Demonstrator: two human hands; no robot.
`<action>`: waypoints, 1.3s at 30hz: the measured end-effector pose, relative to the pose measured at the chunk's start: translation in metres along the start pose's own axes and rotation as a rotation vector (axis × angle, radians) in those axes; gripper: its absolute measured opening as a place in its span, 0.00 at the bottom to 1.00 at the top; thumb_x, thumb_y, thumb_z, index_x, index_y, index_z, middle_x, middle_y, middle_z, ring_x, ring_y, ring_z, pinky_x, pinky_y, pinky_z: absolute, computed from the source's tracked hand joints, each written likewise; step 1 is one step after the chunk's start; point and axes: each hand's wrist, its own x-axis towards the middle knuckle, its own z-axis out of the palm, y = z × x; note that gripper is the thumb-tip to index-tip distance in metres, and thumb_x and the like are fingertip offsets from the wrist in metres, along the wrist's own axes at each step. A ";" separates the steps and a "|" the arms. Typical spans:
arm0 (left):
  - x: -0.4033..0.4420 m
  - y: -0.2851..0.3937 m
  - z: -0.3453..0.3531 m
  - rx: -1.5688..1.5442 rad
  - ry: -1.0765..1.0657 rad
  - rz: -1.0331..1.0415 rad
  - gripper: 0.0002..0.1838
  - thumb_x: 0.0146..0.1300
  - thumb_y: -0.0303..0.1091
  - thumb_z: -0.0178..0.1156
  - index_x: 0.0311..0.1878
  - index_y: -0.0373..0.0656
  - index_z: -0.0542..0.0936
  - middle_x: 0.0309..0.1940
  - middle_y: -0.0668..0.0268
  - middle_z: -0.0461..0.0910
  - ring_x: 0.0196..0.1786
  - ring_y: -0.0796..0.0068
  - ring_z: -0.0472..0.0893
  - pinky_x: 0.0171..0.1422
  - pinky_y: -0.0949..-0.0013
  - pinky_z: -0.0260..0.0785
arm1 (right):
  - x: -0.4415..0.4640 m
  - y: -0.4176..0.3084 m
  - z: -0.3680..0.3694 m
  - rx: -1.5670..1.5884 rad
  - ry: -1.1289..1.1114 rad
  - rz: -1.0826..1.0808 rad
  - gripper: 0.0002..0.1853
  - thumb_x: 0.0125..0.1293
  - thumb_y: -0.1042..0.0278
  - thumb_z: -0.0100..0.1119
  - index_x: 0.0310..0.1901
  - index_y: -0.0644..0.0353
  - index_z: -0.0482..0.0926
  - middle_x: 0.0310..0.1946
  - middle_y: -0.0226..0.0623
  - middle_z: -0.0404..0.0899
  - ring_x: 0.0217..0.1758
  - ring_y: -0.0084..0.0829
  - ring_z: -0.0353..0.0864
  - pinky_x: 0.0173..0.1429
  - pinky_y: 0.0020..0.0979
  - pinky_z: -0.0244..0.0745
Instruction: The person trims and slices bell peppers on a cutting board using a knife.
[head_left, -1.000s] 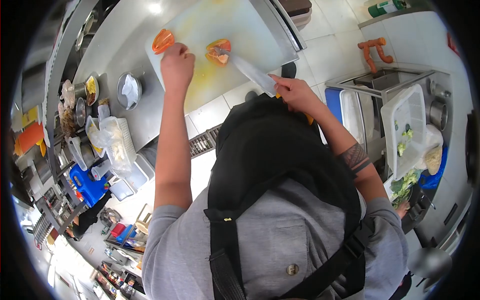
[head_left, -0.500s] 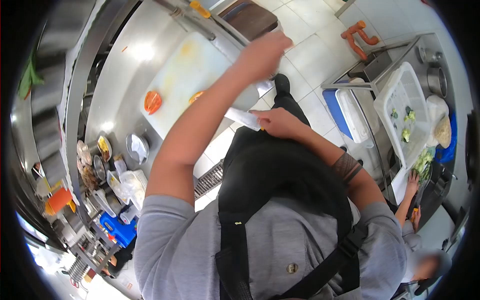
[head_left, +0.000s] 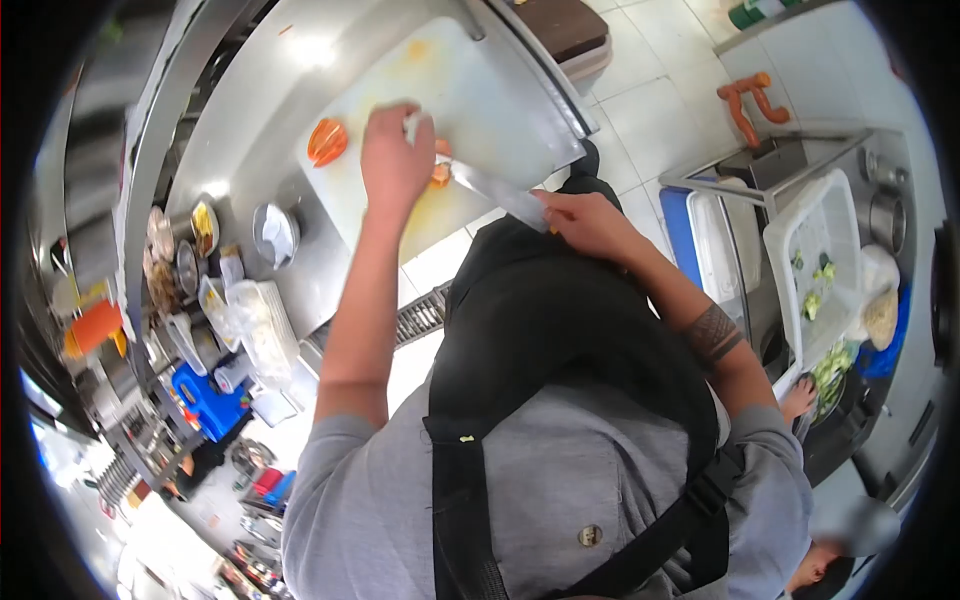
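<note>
On the pale cutting board (head_left: 500, 110) my left hand (head_left: 393, 150) hovers with its fingers loosely bent and a gap between thumb and fingers; nothing shows in it. Just right of it are small orange-red cut vegetable pieces (head_left: 440, 175), partly hidden by the hand. My right hand (head_left: 590, 225) grips a knife (head_left: 500, 192) by the handle, its broad blade pointing left, the tip beside those pieces. A larger orange-red vegetable piece (head_left: 327, 143), tomato or pepper, I cannot tell which, lies at the board's left edge.
A steel counter (head_left: 250, 150) carries the board, a metal bowl (head_left: 274, 235) and several containers. A brown-lidded bin (head_left: 560, 30) stands beyond the counter edge. At right, a white tub (head_left: 815, 250) holds green pieces, and a co-worker's hand (head_left: 800, 398) is near chopped greens (head_left: 832, 375).
My left hand has come back from beyond the counter's far edge, near the bin, to the board beside the cut pieces. The right hand still holds the knife. The view has shifted slightly.
</note>
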 end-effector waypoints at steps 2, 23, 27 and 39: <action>-0.054 -0.020 0.002 0.035 0.025 -0.044 0.15 0.72 0.36 0.68 0.56 0.38 0.87 0.54 0.50 0.85 0.45 0.49 0.88 0.55 0.55 0.82 | -0.001 -0.002 -0.001 -0.055 -0.053 0.037 0.25 0.79 0.63 0.55 0.74 0.47 0.81 0.47 0.54 0.90 0.50 0.54 0.90 0.58 0.45 0.83; -0.128 -0.080 0.030 0.099 0.054 -0.073 0.23 0.68 0.47 0.75 0.66 0.59 0.91 0.79 0.64 0.74 0.77 0.46 0.68 0.84 0.47 0.61 | -0.015 -0.023 -0.005 0.037 -0.090 0.344 0.23 0.84 0.61 0.58 0.76 0.42 0.82 0.24 0.27 0.76 0.17 0.18 0.71 0.23 0.26 0.71; -0.127 -0.085 0.033 0.100 0.106 -0.054 0.22 0.64 0.46 0.77 0.61 0.59 0.94 0.78 0.63 0.76 0.75 0.47 0.70 0.81 0.47 0.64 | -0.014 -0.031 0.000 0.041 -0.111 0.340 0.24 0.83 0.58 0.57 0.76 0.37 0.81 0.23 0.26 0.75 0.18 0.20 0.74 0.24 0.27 0.74; -0.110 -0.053 0.022 0.009 0.126 -0.181 0.24 0.60 0.52 0.80 0.53 0.45 0.93 0.62 0.58 0.84 0.67 0.51 0.78 0.73 0.52 0.73 | -0.012 -0.032 0.010 0.000 -0.126 0.302 0.24 0.83 0.60 0.56 0.76 0.36 0.81 0.22 0.27 0.73 0.18 0.21 0.74 0.26 0.29 0.76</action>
